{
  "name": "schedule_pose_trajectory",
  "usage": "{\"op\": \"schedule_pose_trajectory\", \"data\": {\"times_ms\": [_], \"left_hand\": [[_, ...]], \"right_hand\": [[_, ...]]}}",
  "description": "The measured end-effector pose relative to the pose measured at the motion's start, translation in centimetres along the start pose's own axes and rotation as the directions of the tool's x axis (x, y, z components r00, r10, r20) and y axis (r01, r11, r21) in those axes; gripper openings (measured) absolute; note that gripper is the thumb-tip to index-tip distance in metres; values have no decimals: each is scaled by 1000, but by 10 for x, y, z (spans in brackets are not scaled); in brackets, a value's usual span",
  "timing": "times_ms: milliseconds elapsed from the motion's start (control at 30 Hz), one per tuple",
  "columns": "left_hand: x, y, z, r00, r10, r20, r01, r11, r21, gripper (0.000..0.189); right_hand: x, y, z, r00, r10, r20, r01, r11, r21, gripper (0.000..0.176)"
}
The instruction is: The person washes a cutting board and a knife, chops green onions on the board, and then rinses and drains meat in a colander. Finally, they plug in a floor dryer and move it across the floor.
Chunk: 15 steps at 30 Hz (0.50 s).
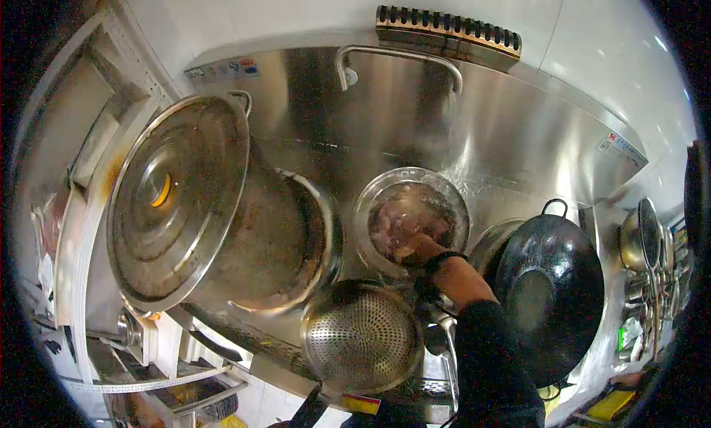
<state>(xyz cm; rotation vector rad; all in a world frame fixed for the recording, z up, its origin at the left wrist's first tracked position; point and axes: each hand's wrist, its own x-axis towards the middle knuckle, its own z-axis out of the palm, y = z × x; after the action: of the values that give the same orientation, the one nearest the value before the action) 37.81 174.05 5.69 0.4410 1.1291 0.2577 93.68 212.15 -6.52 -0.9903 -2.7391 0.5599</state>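
Your right hand [416, 246] reaches down into the round bowl [412, 176], touching the pinkish meat [400, 219] inside; whether your grip is spread or closed on a piece cannot be told. The strainer [363, 335] sits just on your side of the bowl, the black wok [548, 302] to its right.

Right hand [419, 248] in a bowl [461, 219] of meat [394, 217] at centre, large lidded pot [270, 228] at left, strainer [363, 339] at lower centre, black wok [559, 295] at right
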Motion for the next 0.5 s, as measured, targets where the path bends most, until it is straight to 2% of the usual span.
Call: {"op": "schedule_pose_trajectory", "data": {"times_ms": [167, 200, 233, 300, 333, 400, 433, 467, 500], "left_hand": [[-6, 19, 25, 998, 49, -30, -47, 998, 44, 64], [-8, 26, 37, 992, 56, -111, -46, 995, 92, 63], [-18, 49, 46, 997, -72, -22, 73, 997, 39, 63], [-6, 18, 25, 995, 101, 1, -101, 988, 120, 63], [-3, 14, 22, 996, 78, -46, -69, 983, 171, 62], [-2, 6, 17, 988, 150, 23, -152, 972, 180, 61], [-3, 11, 20, 981, 186, 61, -195, 963, 184, 61], [-10, 18, 26, 986, 154, 60, -162, 973, 167, 58], [-13, 23, 32, 985, 165, 60, -173, 966, 190, 55]], "right_hand": [[-6, -4, 0, 997, 77, -32, -73, 992, 105, 21], [-9, -6, -3, 994, 103, -34, -98, 987, 130, 19], [-12, -9, -9, 991, 130, -38, -123, 980, 155, 17], [-19, -16, -25, 979, 197, -53, -182, 961, 208, 14], [-22, -19, -33, 970, 236, -64, -215, 948, 236, 13], [-29, -26, -53, 952, 279, -127, -228, 922, 313, 11], [-34, -27, -61, 951, 242, -193, -149, 905, 400, 11], [-39, -23, -68, 948, 162, -273, 0, 860, 510, 11], [-45, -21, -74, 938, 103, -331, 134, 774, 619, 11]]}}
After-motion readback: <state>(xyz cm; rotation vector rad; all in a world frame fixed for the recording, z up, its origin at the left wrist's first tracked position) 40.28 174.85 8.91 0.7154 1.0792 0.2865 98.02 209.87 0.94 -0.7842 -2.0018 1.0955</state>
